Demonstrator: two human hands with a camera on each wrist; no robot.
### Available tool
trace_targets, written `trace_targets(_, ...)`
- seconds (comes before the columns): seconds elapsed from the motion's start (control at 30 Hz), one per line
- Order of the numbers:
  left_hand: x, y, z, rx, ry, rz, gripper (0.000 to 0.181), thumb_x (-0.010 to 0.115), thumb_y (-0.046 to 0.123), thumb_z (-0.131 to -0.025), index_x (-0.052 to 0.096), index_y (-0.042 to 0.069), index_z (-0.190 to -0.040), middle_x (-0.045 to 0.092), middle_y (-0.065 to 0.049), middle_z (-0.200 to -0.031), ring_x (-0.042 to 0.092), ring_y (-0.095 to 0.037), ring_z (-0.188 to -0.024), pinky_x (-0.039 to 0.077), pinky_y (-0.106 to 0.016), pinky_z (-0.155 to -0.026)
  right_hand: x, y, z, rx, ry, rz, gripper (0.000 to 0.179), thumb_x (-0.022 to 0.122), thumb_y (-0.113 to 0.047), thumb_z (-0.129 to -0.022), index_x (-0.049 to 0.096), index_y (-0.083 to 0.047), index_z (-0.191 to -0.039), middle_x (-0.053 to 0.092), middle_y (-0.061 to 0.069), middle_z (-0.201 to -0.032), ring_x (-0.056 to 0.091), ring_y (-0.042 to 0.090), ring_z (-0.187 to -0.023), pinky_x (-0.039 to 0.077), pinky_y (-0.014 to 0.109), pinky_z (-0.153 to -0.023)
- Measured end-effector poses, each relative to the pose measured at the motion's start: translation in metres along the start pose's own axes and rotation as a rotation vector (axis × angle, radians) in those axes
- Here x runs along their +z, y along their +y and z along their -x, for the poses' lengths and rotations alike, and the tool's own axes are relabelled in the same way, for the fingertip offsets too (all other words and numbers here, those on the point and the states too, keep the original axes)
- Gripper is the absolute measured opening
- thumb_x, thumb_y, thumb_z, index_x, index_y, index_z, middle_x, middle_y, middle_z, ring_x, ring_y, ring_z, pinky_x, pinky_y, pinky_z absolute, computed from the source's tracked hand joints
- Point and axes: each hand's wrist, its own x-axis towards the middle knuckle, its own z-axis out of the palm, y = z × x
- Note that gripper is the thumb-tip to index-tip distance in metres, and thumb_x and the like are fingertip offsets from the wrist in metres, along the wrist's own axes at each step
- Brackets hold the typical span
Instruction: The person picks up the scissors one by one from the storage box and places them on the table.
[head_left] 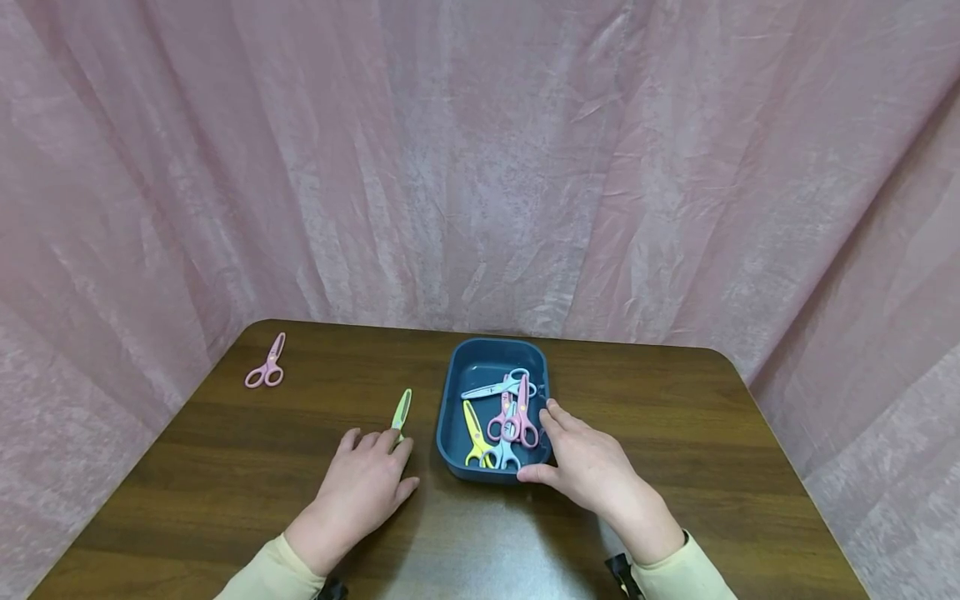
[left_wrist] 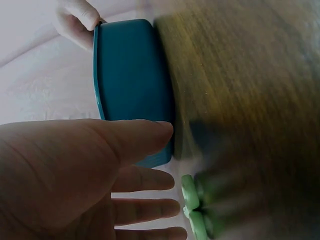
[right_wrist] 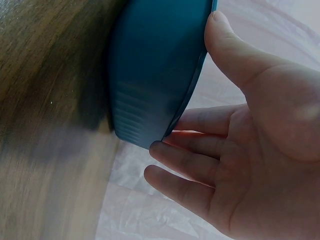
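My left hand (head_left: 362,481) is held low over green scissors (head_left: 402,410), its fingers nearly straight and covering the handles in the head view. In the left wrist view the fingertips are close to the green handles (left_wrist: 192,207); whether they touch cannot be told. My right hand (head_left: 588,458) rests at the near right corner of a dark blue plastic bin (head_left: 444,417), thumb at the near rim and relaxed fingers along the right side. Inside the bin lie yellow scissors (head_left: 476,433), pink scissors (head_left: 527,425) and light blue scissors (head_left: 487,390), several overlapping.
Pink scissors (head_left: 267,367) lie alone near the far left corner of the brown wooden table (head_left: 645,400). A pink curtain (head_left: 480,167) hangs behind the table and at its sides.
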Motion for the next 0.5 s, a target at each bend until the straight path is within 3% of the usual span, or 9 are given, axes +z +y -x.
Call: trace_targets(0.5,0.0054,0.0005,0.0024,-0.008,0.0,0.004,0.049,0.091,0.043,-0.087,0.077,0.009,-0.118,0.075,-0.009,-0.12,0.072,-0.033,-0.11,0.049,-0.067,-0.102,-0.0011,-0.0004,0.0006,-0.005,0.004,-0.002,0.1,0.086,-0.063,-0.089,0.056,0.004,-0.157,0.048,0.023,-0.168,0.055,0.04,-0.149,0.052,0.059,-0.112)
